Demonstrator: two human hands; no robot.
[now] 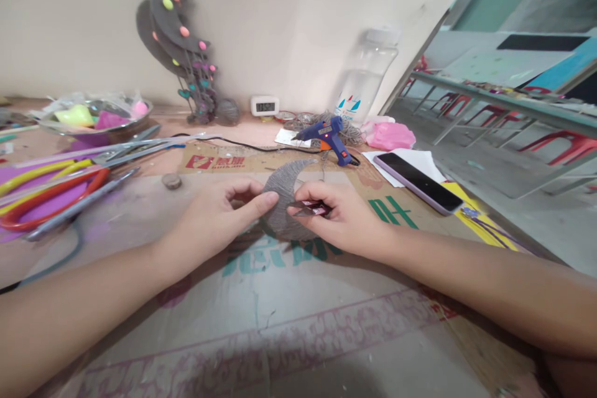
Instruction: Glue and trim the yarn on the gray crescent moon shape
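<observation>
A grey crescent shape [284, 193] wrapped in yarn or cord is held up over the cardboard at the middle of the view. My left hand [233, 211] grips its left edge, thumb on the front face and fingers curled behind. On the right side, my right hand [336, 211] is closed around a small dark tool [311, 207] with reddish parts, its thin tip near the crescent. The tool looks like small scissors or snips, mostly covered by the fingers. The crescent's tip curves up to the right, and its lower right part is partly behind my right hand.
Behind stand a blue glue gun [326, 137], a water bottle [366, 81], a small clock [265, 106] and a decorated crescent hanging [175, 31]. Scissors [56, 193] and a bowl [93, 127] lie left; a phone [420, 181] lies right.
</observation>
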